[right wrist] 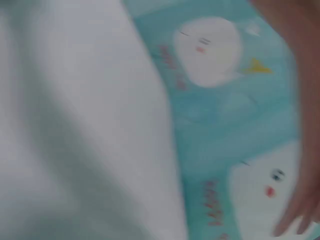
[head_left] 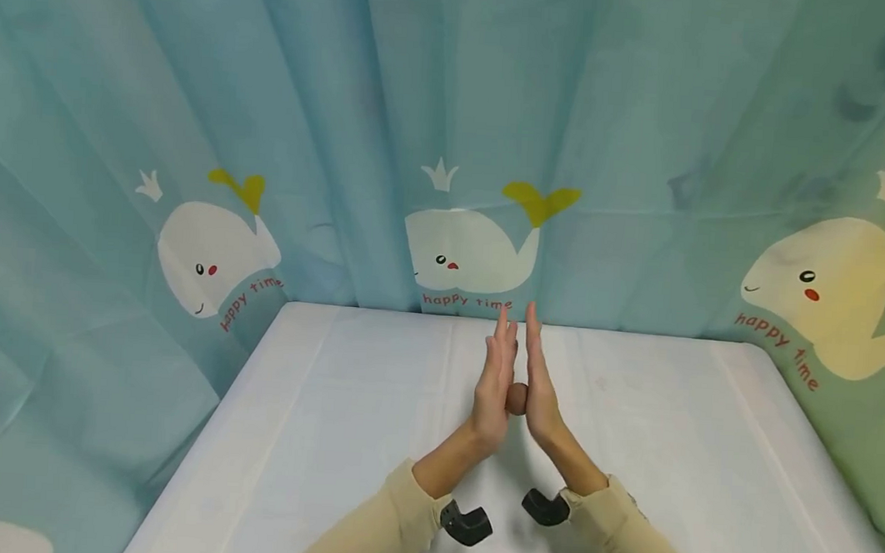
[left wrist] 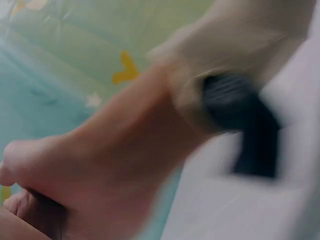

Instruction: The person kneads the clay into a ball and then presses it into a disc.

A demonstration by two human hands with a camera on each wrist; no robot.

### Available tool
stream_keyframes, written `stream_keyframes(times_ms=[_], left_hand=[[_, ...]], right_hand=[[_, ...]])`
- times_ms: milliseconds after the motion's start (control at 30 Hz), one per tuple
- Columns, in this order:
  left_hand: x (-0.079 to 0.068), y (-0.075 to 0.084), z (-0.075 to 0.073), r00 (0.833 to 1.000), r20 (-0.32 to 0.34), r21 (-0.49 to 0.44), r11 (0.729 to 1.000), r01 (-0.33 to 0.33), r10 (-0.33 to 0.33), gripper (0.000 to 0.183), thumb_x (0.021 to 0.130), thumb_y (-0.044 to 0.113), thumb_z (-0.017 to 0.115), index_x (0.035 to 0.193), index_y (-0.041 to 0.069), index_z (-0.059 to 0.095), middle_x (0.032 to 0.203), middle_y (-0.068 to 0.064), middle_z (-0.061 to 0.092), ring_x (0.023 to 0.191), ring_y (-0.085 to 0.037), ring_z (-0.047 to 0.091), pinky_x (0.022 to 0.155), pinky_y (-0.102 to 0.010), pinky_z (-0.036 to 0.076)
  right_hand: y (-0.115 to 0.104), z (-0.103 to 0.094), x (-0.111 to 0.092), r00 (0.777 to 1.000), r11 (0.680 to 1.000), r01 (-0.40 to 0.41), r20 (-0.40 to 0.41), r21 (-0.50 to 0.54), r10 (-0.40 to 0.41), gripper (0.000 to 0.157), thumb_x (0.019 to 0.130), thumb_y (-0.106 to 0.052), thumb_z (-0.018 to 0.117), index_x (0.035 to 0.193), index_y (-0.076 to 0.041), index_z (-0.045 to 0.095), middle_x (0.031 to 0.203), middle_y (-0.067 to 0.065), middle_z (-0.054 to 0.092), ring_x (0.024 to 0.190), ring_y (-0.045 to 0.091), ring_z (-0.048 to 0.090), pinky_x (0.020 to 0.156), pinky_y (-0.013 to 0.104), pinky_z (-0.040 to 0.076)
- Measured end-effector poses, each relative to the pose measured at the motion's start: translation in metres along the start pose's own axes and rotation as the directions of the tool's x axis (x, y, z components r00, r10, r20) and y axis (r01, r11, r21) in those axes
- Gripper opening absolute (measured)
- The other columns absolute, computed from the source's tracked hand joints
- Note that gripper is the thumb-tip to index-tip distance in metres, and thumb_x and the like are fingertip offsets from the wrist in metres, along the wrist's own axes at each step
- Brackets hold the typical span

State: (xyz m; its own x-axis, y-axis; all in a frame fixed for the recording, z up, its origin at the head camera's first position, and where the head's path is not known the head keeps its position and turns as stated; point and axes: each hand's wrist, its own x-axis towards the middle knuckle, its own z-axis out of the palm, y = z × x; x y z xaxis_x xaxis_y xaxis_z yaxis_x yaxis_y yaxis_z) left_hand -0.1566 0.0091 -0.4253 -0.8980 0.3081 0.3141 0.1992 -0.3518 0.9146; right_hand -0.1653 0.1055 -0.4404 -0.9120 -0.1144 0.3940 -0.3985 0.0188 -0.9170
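A small round brown ball (head_left: 516, 399) sits between the palms in the head view. My left hand (head_left: 490, 396) presses on it from the left with its fingers straight and pointing away. From the other side my right hand (head_left: 543, 403) touches it, also flat with straight fingers. Toward the fingertips the hands stand slightly apart. The left wrist view is blurred and shows a bare wrist and palm, with a dark brown patch low on the left that I cannot make out. Part of a hand (right wrist: 312, 185) shows along the right edge of the right wrist view.
A white-covered table (head_left: 361, 389) lies beneath the hands. Blue-green curtains (head_left: 638, 262) printed with whales hang behind it and along both sides. Black wrist devices (head_left: 467, 524) stick out inward from the beige sleeves (head_left: 392, 520).
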Motion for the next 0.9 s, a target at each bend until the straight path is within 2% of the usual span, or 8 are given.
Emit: stream_keyframes(times_ms=[133, 233, 333, 500, 600, 733, 833, 900], left_hand=[[0.014, -0.012, -0.013, 0.997, -0.074, 0.088, 0.996, 0.020, -0.014, 0.071, 0.108, 0.060, 0.008, 0.166, 0.022, -0.006, 0.173, -0.001, -0.005, 0.158, -0.020, -0.004, 0.125, -0.053, -0.003], [0.016, -0.026, -0.016, 0.997, -0.063, 0.142, 0.988, 0.052, -0.043, 0.074, 0.107, 0.062, 0.007, 0.166, 0.019, -0.008, 0.173, -0.002, -0.009, 0.158, -0.023, -0.008, 0.124, -0.057, -0.003], [0.009, -0.029, -0.009, 0.998, -0.020, 0.134, 0.989, 0.068, -0.066, 0.072, 0.107, 0.061, 0.006, 0.166, 0.021, -0.009, 0.172, 0.001, -0.010, 0.158, -0.024, -0.006, 0.124, -0.057, -0.002], [0.002, -0.010, 0.005, 0.999, 0.018, 0.044, 0.998, 0.034, -0.035, 0.067, 0.108, 0.058, 0.006, 0.165, 0.026, -0.011, 0.172, 0.001, -0.008, 0.158, -0.022, -0.002, 0.125, -0.049, 0.000], [0.010, -0.002, 0.002, 1.000, 0.006, 0.047, 0.999, -0.011, 0.010, 0.069, 0.108, 0.059, 0.008, 0.165, 0.026, -0.009, 0.172, 0.001, -0.006, 0.158, -0.021, -0.002, 0.125, -0.049, -0.001], [0.022, -0.010, -0.010, 0.999, -0.007, 0.130, 0.991, -0.040, 0.041, 0.067, 0.109, 0.053, 0.007, 0.165, 0.022, -0.011, 0.172, 0.002, -0.009, 0.158, -0.019, -0.006, 0.124, -0.054, -0.003], [0.018, -0.021, -0.011, 0.999, 0.035, 0.178, 0.984, -0.008, 0.001, 0.062, 0.110, 0.046, 0.002, 0.164, 0.021, -0.015, 0.171, 0.001, -0.015, 0.157, -0.020, -0.010, 0.123, -0.057, -0.005], [0.012, -0.025, -0.007, 0.998, 0.058, 0.151, 0.989, 0.007, -0.016, 0.061, 0.110, 0.045, 0.001, 0.164, 0.021, -0.016, 0.171, 0.000, -0.017, 0.157, -0.022, -0.011, 0.124, -0.056, -0.004]], right_hand=[[-0.004, 0.020, -0.022, 0.997, 0.992, 0.081, 0.009, -0.092, -0.081, 0.055, 0.113, -0.026, 0.014, 0.167, -0.018, 0.011, 0.173, 0.000, 0.007, 0.157, 0.025, -0.008, 0.120, 0.063, -0.009], [-0.016, 0.023, -0.023, 0.990, 0.984, 0.139, -0.001, -0.114, -0.140, 0.056, 0.111, -0.027, 0.017, 0.166, -0.015, 0.015, 0.172, 0.007, 0.012, 0.158, 0.029, -0.005, 0.120, 0.063, -0.009], [-0.018, 0.013, -0.009, 0.995, 0.993, 0.092, -0.029, -0.076, -0.095, 0.056, 0.113, -0.031, 0.014, 0.167, -0.021, 0.010, 0.172, 0.004, 0.011, 0.158, 0.023, -0.002, 0.122, 0.059, -0.005], [0.009, -0.008, 0.007, 0.999, 0.999, -0.025, -0.044, 0.033, 0.026, 0.053, 0.113, -0.034, 0.006, 0.165, -0.035, -0.001, 0.172, -0.011, -0.005, 0.156, 0.011, -0.008, 0.123, 0.053, -0.004], [0.017, 0.000, -0.006, 1.000, 0.998, -0.016, -0.018, 0.054, 0.017, 0.053, 0.113, -0.032, 0.006, 0.165, -0.031, -0.003, 0.171, -0.011, -0.009, 0.156, 0.013, -0.011, 0.122, 0.054, -0.004], [-0.002, 0.017, -0.021, 1.000, 0.997, 0.014, -0.013, 0.075, -0.013, 0.056, 0.113, -0.036, 0.010, 0.166, -0.028, -0.006, 0.172, -0.008, -0.005, 0.157, 0.015, -0.007, 0.121, 0.058, -0.001], [-0.018, 0.015, -0.013, 0.997, 0.996, 0.075, -0.039, 0.056, -0.073, 0.059, 0.111, -0.043, 0.012, 0.165, -0.029, -0.008, 0.172, -0.007, -0.003, 0.157, 0.015, -0.006, 0.121, 0.060, -0.004], [-0.021, 0.009, -0.001, 0.993, 0.995, 0.102, -0.060, 0.018, -0.101, 0.060, 0.111, -0.045, 0.013, 0.165, -0.030, -0.009, 0.172, -0.007, -0.002, 0.157, 0.014, -0.006, 0.121, 0.059, -0.005]])
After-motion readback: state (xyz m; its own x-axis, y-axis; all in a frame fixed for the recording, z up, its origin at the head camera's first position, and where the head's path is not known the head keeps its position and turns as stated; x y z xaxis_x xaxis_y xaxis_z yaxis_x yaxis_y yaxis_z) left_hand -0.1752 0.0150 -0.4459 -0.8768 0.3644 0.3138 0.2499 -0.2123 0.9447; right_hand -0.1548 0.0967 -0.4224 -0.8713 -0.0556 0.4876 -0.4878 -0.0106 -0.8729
